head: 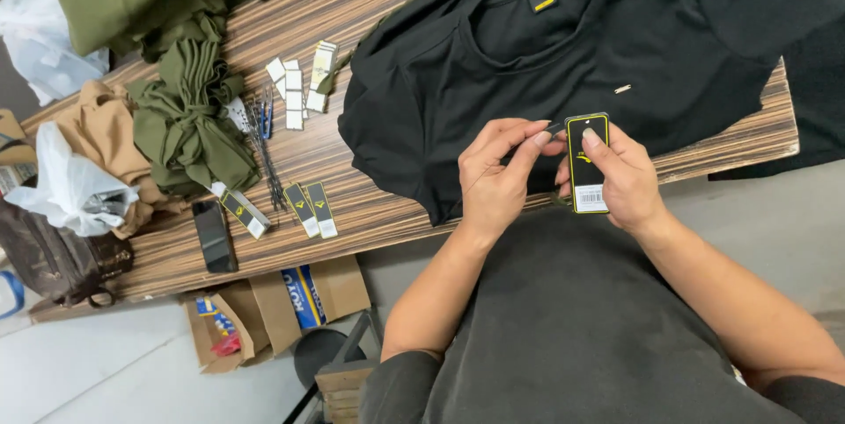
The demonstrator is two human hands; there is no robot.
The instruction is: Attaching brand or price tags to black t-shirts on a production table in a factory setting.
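Note:
My right hand (627, 179) grips a black hang tag (586, 162) with a yellow border and a white barcode patch, thumb on its upper end. My left hand (497, 176) pinches a thin black string at the tag's top edge, just beside the right thumb. Both hands hover over the near edge of a striped wooden table (370, 204). A black t-shirt (563, 45) lies spread on the table right behind the hands, neck label up, with a small metal pin (622, 88) on its cloth.
Olive green garments (189, 120) are piled at the left, with tan cloth (106, 129) and plastic bags (70, 186) beside them. Loose hang tags (310, 208), white tag stacks (295, 89), black strings (264, 147) and a dark phone (214, 235) lie on the table. Cardboard boxes (273, 305) sit below.

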